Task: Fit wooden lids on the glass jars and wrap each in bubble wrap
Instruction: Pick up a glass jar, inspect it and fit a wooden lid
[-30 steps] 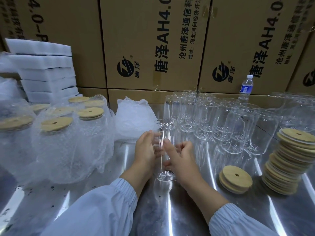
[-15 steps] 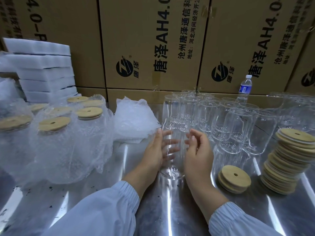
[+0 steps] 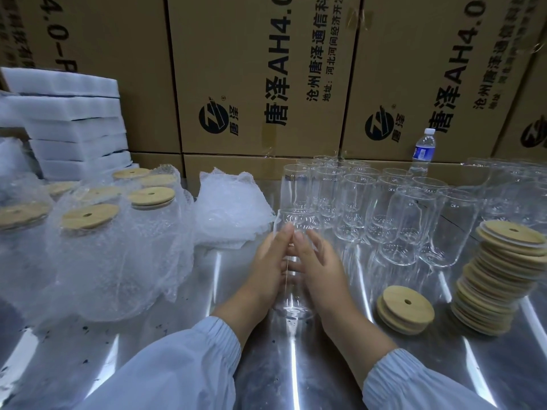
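Note:
A clear glass jar (image 3: 293, 306) without a lid stands upright on the shiny metal table (image 3: 296, 365), right in front of me. My left hand (image 3: 268, 266) cups its left side and my right hand (image 3: 318, 269) its right side, fingertips nearly meeting near the rim. Behind it stand several empty glass jars (image 3: 402, 223). A small pile of wooden lids (image 3: 405, 309) lies to the right, beside a tall leaning stack of wooden lids (image 3: 500, 279). At the left are several lidded jars wrapped in bubble wrap (image 3: 88, 247). A heap of bubble wrap (image 3: 231, 208) sits behind my left hand.
Stacked cardboard boxes (image 3: 260, 78) wall off the back of the table. White foam sheets (image 3: 68, 122) are piled at the back left. A water bottle (image 3: 424, 152) stands at the back right behind the jars.
Both hands have closed in around the jar and slid up its sides, fingertips now almost touching. The jar stands a little nearer to me than half a second ago.

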